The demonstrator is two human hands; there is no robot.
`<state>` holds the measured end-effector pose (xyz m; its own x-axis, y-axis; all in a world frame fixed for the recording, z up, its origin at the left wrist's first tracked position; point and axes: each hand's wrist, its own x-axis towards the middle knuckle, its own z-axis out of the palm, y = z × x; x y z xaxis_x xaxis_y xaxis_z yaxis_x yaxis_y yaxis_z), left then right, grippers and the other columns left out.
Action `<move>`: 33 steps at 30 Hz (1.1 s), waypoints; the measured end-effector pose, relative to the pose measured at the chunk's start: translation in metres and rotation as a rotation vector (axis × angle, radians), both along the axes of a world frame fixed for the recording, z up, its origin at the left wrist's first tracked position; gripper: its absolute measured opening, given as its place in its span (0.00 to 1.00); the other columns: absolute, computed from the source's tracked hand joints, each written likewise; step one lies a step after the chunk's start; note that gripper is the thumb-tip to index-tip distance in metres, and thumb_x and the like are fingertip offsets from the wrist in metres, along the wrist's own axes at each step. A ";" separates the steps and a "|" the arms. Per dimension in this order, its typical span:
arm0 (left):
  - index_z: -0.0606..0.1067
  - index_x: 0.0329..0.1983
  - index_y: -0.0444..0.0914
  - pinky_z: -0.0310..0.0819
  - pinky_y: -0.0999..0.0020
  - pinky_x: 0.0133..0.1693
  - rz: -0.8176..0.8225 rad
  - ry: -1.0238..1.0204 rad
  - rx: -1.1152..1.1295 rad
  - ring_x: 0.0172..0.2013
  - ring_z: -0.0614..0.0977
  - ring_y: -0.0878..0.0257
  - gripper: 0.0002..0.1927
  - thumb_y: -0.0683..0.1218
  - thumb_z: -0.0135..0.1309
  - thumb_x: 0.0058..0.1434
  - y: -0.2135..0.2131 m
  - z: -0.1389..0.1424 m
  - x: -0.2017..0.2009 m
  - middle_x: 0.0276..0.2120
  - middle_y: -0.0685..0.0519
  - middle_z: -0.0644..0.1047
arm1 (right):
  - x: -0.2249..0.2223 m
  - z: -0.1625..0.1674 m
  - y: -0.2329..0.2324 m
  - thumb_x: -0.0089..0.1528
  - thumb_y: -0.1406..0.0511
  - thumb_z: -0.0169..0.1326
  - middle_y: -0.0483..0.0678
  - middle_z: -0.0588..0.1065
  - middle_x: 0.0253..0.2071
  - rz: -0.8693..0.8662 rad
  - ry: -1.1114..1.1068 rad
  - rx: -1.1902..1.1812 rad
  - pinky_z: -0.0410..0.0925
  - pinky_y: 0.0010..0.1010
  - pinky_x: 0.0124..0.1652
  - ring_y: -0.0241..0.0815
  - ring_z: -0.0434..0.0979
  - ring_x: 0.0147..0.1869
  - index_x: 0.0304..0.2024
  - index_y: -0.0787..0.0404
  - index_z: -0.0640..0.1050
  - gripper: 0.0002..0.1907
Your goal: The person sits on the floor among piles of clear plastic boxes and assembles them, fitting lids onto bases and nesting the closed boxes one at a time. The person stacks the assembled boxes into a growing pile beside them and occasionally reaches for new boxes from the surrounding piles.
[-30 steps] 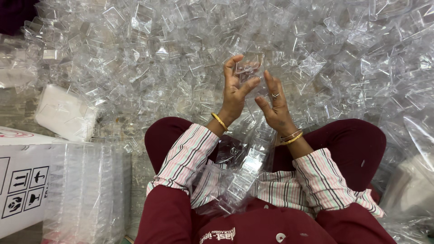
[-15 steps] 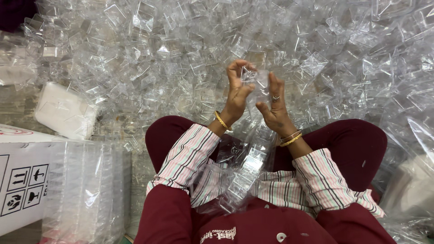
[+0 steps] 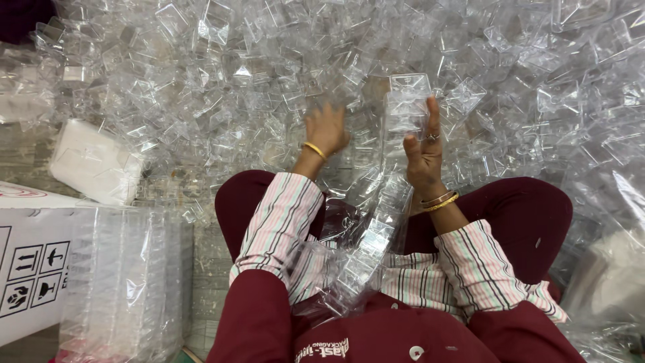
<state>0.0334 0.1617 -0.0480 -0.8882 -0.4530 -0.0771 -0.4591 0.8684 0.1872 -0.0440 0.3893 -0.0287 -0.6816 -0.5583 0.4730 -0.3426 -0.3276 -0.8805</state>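
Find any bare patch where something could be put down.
Only a strip of bare floor, between the stacked clear plastic trays and the maroon-clad knee. Everywhere ahead, the heap of loose clear plastic containers crowds the floor.
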 end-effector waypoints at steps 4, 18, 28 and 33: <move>0.66 0.62 0.41 0.76 0.46 0.49 -0.104 0.058 -0.190 0.51 0.76 0.36 0.31 0.45 0.63 0.56 0.022 -0.045 -0.004 0.60 0.28 0.63 | 0.000 0.002 -0.001 0.75 0.60 0.49 0.46 0.47 0.84 -0.026 0.033 0.056 0.45 0.39 0.82 0.42 0.43 0.87 0.81 0.53 0.50 0.36; 0.74 0.42 0.38 0.76 0.49 0.46 0.250 0.337 0.277 0.43 0.80 0.42 0.12 0.48 0.60 0.59 -0.007 0.004 -0.008 0.45 0.40 0.75 | -0.010 0.022 0.001 0.73 0.62 0.52 0.53 0.54 0.80 0.050 -0.003 0.190 0.51 0.40 0.78 0.47 0.51 0.84 0.80 0.53 0.53 0.36; 0.72 0.50 0.41 0.80 0.58 0.59 -0.165 0.942 1.370 0.57 0.80 0.57 0.10 0.42 0.54 0.66 0.011 0.080 0.019 0.58 0.45 0.78 | 0.004 0.034 -0.004 0.68 0.60 0.56 0.58 0.55 0.76 0.266 -0.017 0.401 0.58 0.44 0.70 0.52 0.57 0.78 0.78 0.48 0.51 0.41; 0.59 0.63 0.43 0.72 0.60 0.63 -0.168 0.954 1.551 0.59 0.76 0.58 0.24 0.42 0.54 0.67 0.036 0.058 0.010 0.59 0.43 0.75 | 0.006 0.035 0.000 0.67 0.59 0.59 0.51 0.69 0.58 0.098 0.150 0.489 0.67 0.39 0.62 0.46 0.70 0.63 0.78 0.44 0.59 0.39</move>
<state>0.0438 0.1973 0.0103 -0.8986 -0.3854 0.2097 0.3382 -0.3041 0.8906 -0.0384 0.3889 0.0062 -0.5599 -0.7961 0.2296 -0.4649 0.0725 -0.8824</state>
